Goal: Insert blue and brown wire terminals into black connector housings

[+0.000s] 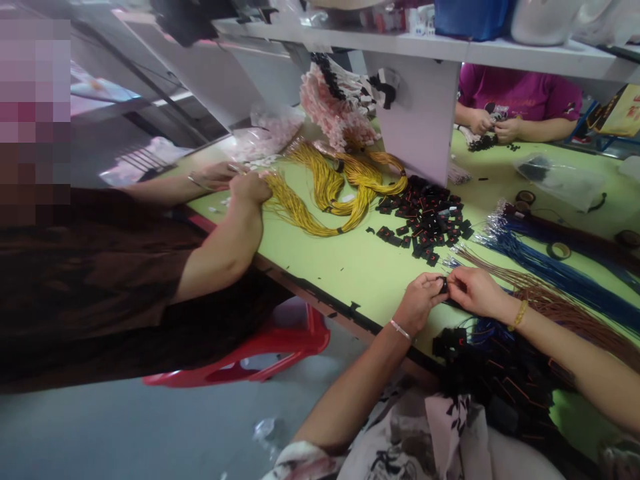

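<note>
My left hand (421,301) is closed on a small black plastic connector housing (443,285), held just above the table's front edge. Close beside it, my right hand (473,291) pinches at the housing's right side; a thin wire seems to be between the fingers, but it is too small to make out. A pile of loose black housings (425,213) lies beyond my hands. Brown wires (530,280) and blue wires (550,267) with bare metal ends stretch to the right. Below my right hand is a heap of black housings with wires (500,373).
A co-worker at the left works by a bundle of yellow wires (320,223). Another person in a purple shirt (520,93) sits across the table. A shelf (400,43) overhangs the table. A red stool (280,343) stands at the left; tape rolls (559,251) lie at the right.
</note>
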Action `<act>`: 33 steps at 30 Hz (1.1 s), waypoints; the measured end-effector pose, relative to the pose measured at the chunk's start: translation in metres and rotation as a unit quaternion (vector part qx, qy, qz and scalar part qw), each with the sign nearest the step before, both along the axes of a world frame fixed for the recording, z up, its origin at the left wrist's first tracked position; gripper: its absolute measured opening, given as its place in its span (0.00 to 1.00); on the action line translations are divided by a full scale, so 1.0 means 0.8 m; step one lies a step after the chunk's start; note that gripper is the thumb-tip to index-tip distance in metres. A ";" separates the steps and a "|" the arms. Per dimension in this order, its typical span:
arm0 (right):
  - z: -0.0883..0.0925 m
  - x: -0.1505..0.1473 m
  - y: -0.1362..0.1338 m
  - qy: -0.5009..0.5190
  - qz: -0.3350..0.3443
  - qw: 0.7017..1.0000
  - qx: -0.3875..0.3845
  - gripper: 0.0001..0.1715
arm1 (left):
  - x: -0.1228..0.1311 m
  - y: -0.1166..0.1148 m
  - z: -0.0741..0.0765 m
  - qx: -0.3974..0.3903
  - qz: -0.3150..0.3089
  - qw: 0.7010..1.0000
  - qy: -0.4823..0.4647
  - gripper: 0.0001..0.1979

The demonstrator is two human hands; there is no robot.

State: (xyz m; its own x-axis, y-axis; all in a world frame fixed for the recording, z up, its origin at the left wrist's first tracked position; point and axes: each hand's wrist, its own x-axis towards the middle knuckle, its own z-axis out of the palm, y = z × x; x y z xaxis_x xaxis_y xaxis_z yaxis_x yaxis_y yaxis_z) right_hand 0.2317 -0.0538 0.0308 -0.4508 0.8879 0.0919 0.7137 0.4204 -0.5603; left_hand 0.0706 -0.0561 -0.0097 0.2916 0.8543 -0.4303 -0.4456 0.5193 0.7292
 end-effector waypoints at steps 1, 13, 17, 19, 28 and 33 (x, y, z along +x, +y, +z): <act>-0.001 0.000 -0.001 -0.001 -0.004 1.000 -0.007 0.05 | 0.000 0.000 0.000 -0.002 0.005 1.000 0.001 0.13; 0.004 0.041 0.051 -0.036 -0.188 0.981 -0.011 0.09 | 0.006 -0.005 0.016 0.052 -0.021 0.998 0.021 0.18; -0.011 0.060 0.080 -0.140 -0.268 0.952 -0.040 0.06 | 0.011 -0.001 0.024 0.069 -0.032 0.996 0.039 0.19; -0.019 0.061 0.084 -0.157 -0.273 0.948 -0.046 0.07 | 0.013 0.001 0.025 0.070 -0.031 0.996 0.037 0.18; -0.011 0.065 0.049 0.077 -0.203 0.976 -0.034 0.10 | 0.018 0.009 0.013 0.027 -0.026 0.999 -0.017 0.13; 0.004 0.049 0.015 0.153 -0.156 0.974 -0.066 0.09 | 0.030 0.015 0.011 0.014 -0.026 0.998 -0.049 0.07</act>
State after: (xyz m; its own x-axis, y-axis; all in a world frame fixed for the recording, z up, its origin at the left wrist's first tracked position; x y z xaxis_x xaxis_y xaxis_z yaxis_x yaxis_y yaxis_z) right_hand 0.2708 -0.0422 0.0343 -0.1263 0.9905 0.0544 0.5861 0.1188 -0.8015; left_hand 0.0943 -0.0440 -0.0009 0.3755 0.8482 -0.3736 -0.4879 0.5236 0.6985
